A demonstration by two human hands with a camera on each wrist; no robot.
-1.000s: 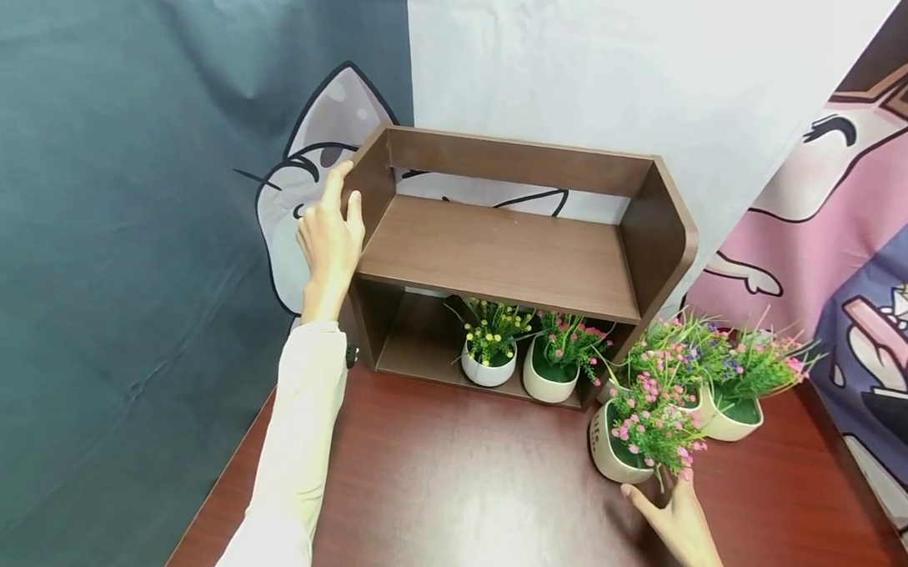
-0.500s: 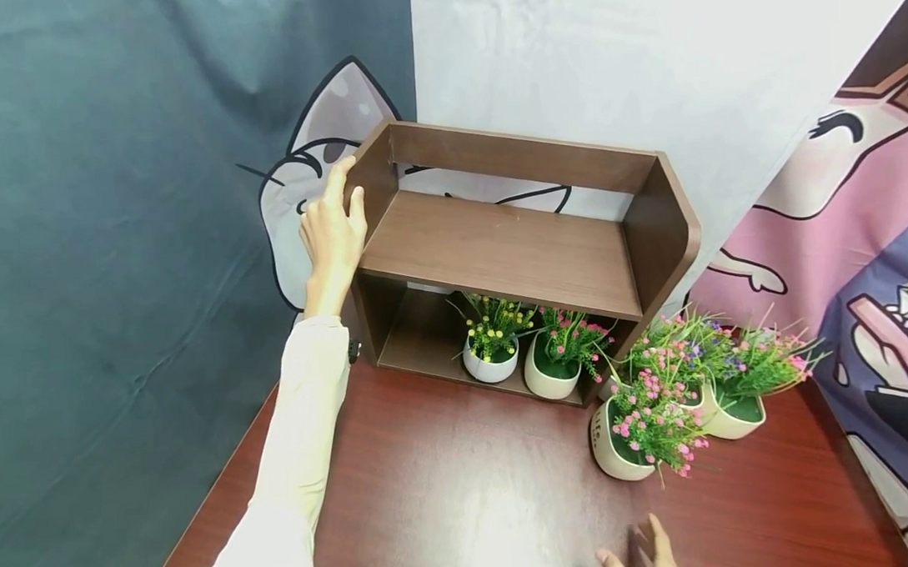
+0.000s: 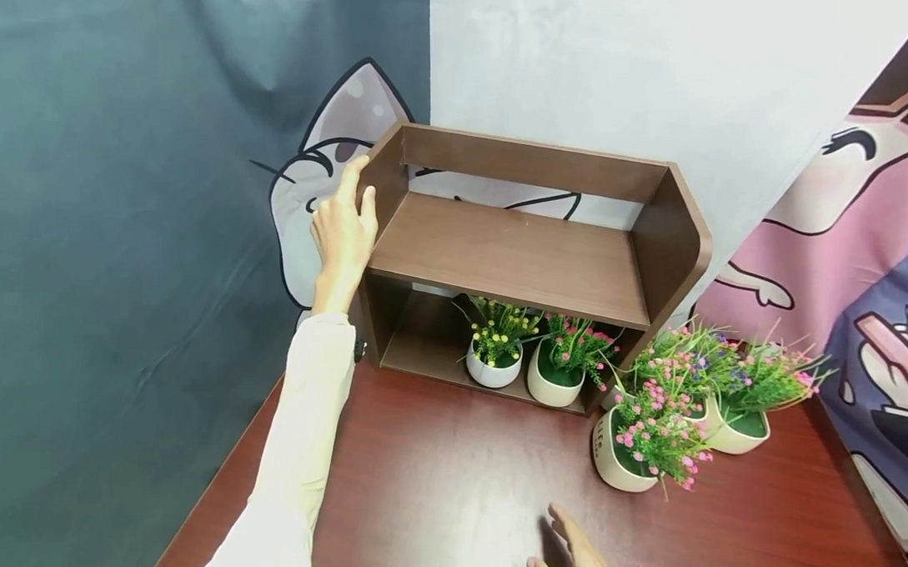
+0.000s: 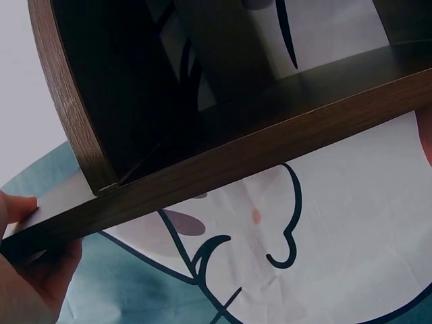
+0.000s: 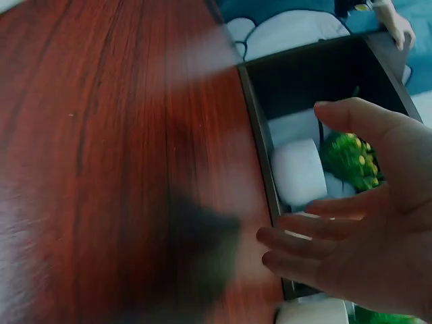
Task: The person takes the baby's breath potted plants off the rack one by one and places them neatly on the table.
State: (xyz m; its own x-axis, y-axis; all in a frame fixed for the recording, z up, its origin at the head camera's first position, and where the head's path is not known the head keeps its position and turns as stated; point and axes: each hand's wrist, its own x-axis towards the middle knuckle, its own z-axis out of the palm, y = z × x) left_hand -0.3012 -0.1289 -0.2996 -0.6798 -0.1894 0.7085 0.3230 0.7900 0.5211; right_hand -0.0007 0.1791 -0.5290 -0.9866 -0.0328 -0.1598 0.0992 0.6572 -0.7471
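On the table stands a brown wooden two-tier shelf (image 3: 507, 244). My left hand (image 3: 345, 235) holds its left side panel; in the left wrist view, thumb and fingers lie on opposite faces of the panel (image 4: 145, 202). My right hand (image 3: 572, 550) is over the table in front of the shelf, holding nothing, its fingers spread in the right wrist view. The lower tier holds a white pot (image 3: 495, 372) with yellow flowers and a cream pot (image 3: 555, 387) with pink flowers. Right of the shelf stands a lettered cream pot (image 3: 618, 465) with pink flowers, nearest the right hand outside the shelf.
Behind the lettered pot, more potted flowers (image 3: 740, 436) crowd against the shelf's right side. Printed cloth hangs at the left (image 3: 137, 244), back and right (image 3: 784, 289). The reddish-brown tabletop (image 3: 445, 467) stretches in front of the shelf.
My right hand has drawn away from the lettered pot, moving left and toward the near edge. My left hand keeps its hold on the shelf panel. The pots stay put.
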